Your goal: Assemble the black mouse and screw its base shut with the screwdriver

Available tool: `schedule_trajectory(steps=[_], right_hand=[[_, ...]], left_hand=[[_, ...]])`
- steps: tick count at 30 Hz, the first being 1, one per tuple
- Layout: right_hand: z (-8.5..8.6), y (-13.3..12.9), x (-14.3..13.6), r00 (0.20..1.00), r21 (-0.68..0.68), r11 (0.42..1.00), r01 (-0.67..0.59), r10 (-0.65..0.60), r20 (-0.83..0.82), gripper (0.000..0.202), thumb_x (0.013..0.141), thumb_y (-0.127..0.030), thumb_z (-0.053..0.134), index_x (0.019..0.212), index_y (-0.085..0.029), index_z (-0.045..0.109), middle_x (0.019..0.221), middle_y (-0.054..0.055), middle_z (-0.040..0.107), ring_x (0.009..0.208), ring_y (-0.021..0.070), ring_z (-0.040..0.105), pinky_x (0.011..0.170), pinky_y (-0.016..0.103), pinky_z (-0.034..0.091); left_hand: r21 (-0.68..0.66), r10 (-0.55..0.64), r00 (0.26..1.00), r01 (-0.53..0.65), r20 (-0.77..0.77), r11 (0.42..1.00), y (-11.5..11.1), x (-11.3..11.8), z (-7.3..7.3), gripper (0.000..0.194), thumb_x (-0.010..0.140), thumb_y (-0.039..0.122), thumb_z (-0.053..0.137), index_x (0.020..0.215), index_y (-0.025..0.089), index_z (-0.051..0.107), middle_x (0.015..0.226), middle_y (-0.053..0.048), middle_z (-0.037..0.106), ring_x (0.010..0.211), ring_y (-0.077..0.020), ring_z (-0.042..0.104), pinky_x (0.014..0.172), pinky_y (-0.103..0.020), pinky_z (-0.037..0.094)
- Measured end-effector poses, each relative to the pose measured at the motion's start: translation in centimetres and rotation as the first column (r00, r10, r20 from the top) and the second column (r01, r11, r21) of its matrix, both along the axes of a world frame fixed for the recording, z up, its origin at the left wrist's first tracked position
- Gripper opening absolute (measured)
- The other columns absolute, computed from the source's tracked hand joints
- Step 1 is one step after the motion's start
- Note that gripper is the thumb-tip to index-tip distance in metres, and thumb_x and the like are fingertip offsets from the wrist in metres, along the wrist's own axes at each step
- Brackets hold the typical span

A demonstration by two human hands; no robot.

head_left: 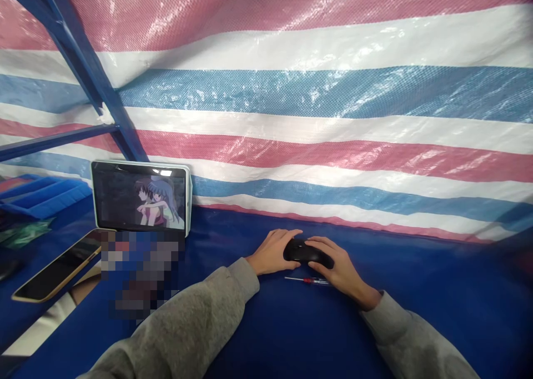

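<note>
A black computer mouse (306, 252) lies sideways on the blue tabletop, gripped from both ends. My left hand (277, 251) closes on its left end, with thumb and fingers on either side. Around the right end, my right hand (335, 261) holds it the same way, fingers along the far side and thumb on the near side. Just in front of the mouse rests a small screwdriver (307, 280) with a thin metal shaft and a red and clear handle. Its right end reaches close to my right hand.
A tablet (139, 195) in a pale case stands at the left, showing an animated picture. Near it lie a phone (62, 265) and a pixelated patch. Blue trays (45, 195) sit farther left. Blue metal bars (83, 62) and a striped plastic sheet (312, 90) bound the table's back.
</note>
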State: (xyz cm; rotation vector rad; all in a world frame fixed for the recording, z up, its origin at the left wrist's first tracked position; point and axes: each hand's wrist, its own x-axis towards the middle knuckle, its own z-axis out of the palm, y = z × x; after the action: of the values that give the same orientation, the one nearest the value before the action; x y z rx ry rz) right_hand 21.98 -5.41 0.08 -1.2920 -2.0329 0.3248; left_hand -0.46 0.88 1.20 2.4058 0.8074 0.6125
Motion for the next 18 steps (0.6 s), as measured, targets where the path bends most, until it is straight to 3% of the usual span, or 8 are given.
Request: schedule_trajectory(steps=[18], right_hand=[[-0.24,0.14,0.07,1.000,-0.023,1.000,-0.013,0.013,-0.003,0.040,0.083,-0.036,0.065,0.122,-0.024,0.064,0.124,0.010,0.061,0.113,0.0272,0.059,0.098,0.045,0.048]], left_hand=[[-0.020,-0.004,1.000,0.004,0.002,1.000,0.08,0.06,-0.14,0.082,0.069,0.035,0.080,0.140,0.031,0.038,0.135,-0.005,0.052,0.125,-0.0296,0.046,0.109,-0.046,0.031]])
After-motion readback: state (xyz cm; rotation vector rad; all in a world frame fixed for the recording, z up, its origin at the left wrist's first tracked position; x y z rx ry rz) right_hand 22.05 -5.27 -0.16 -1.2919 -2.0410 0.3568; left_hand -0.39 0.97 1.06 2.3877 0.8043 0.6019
